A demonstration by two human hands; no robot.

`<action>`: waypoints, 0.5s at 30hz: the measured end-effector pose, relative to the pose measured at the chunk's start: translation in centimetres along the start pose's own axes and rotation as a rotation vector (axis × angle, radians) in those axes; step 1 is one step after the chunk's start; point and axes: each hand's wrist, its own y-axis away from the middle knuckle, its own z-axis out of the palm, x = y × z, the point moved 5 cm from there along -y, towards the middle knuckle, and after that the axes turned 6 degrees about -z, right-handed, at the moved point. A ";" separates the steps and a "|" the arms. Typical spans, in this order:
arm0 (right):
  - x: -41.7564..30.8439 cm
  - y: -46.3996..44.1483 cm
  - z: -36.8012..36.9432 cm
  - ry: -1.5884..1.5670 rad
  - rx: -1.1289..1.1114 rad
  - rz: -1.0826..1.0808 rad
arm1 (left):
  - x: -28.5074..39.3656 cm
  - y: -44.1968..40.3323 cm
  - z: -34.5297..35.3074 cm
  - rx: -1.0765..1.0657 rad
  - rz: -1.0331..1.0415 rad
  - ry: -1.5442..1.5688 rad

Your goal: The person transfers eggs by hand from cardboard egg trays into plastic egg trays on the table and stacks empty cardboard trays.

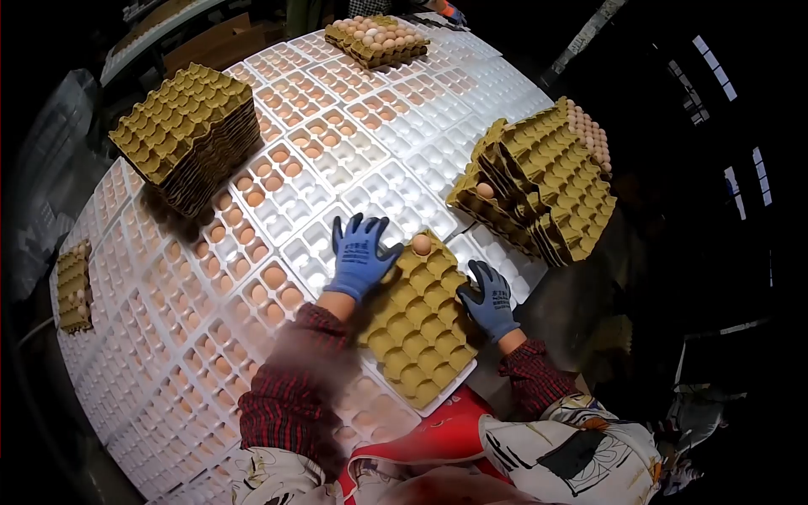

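A mustard-brown pulp egg tray lies in front of me on the white plastic trays. A single egg sits at its far end; the cups nearer me hold none. My left hand, in a blue glove with dark fingertips, is spread at the tray's left side, its thumb close to the egg. Gloved the same way, my right hand is at the tray's right edge. Its fingers point forward, apart from the thumb, and whether it touches the edge is unclear. Beyond my left hand is a white egg tray with vacant cups.
Stacked pulp trays stand at the left. Another stack leans at the right, with an egg on it. Egg-filled pulp trays lie at the far end. White trays with eggs cover much of the table.
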 end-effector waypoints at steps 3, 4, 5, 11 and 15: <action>3.9 1.5 2.1 -0.101 -0.213 0.088 | 6.6 -0.9 5.2 -0.195 0.049 -0.191; 3.9 1.4 2.6 -0.117 -0.282 0.108 | 7.2 -0.8 6.4 -0.113 0.052 -0.216; 3.6 1.3 2.9 -0.096 -0.296 0.105 | 6.1 -1.4 11.2 -0.125 0.044 -0.358; 3.9 0.7 3.2 -0.016 -0.293 0.132 | 4.7 -1.5 2.8 0.032 -0.173 0.385; 4.5 -0.2 2.8 -0.094 -0.296 0.104 | -7.6 1.6 -8.0 0.499 -0.322 0.212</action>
